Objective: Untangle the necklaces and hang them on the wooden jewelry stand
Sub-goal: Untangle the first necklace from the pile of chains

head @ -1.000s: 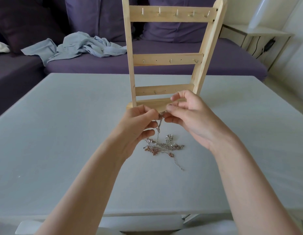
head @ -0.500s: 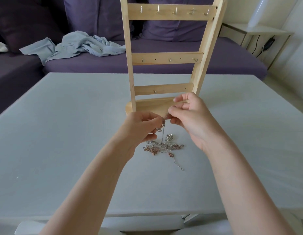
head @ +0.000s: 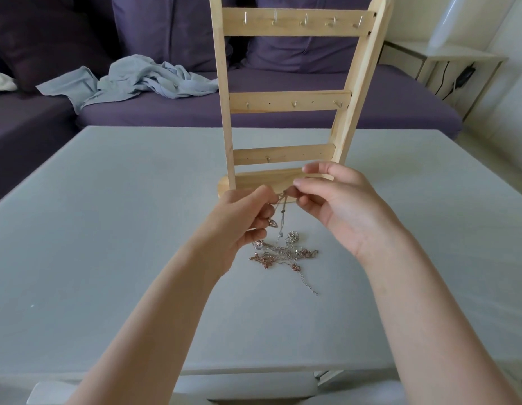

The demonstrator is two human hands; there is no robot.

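Observation:
A tangle of silver and rose-gold necklaces (head: pixel 283 254) lies on the pale table (head: pixel 107 229), with one thin chain (head: pixel 283 217) lifted out of it. My left hand (head: pixel 242 226) and my right hand (head: pixel 335 206) pinch that chain's top between fingertips, a little above the heap. A small pendant hangs by my left fingers. Just behind my hands stands the wooden jewelry stand (head: pixel 289 100), upright, with three crossbars of small metal hooks, all bare.
A purple sofa (head: pixel 283 112) runs behind the table, with a crumpled grey cloth (head: pixel 131 80) on its seat. At the far right stands a pale side table (head: pixel 446 62) with a cable. A white chair edge shows below the table's near edge.
Both hands have kept their pinch on the chain and drawn slightly apart, the right one rising a little. More of the chain hangs free below my fingers.

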